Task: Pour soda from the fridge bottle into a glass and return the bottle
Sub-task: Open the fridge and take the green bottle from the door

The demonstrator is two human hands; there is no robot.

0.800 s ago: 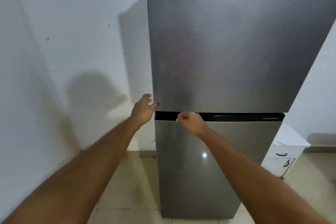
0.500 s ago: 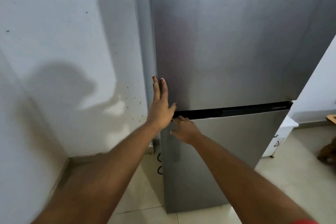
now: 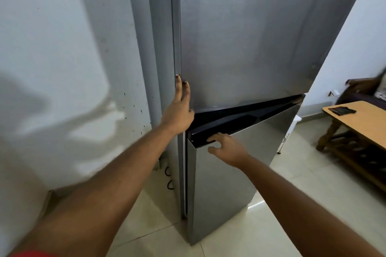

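A tall grey fridge (image 3: 261,33) fills most of the view, standing against a white wall (image 3: 62,58) on a pale tiled floor (image 3: 292,204). Its upper door (image 3: 250,48) is shut. Its lower door (image 3: 225,183) stands ajar, swung out from the left edge so that a dark gap and the black top ledge (image 3: 246,121) of the door show beneath the upper door. The inside of the fridge is not visible, so the soda bottle and the glass cannot be seen.

At the right edge stands a wooden worktop (image 3: 359,123) with a small dark object (image 3: 341,110) lying on it, well apart from the fridge.

The person's left hand (image 3: 178,110) lies flat against the left edge of the upper door, fingers (image 3: 181,89) stretched upward and released, grasping nothing. The right hand (image 3: 227,149) is on the top left corner of the lower door, its fingers hooked over the black ledge and gripping it, the thumb against the door's front face. A strip of red sleeve (image 3: 31,253) shows at the bottom left corner.
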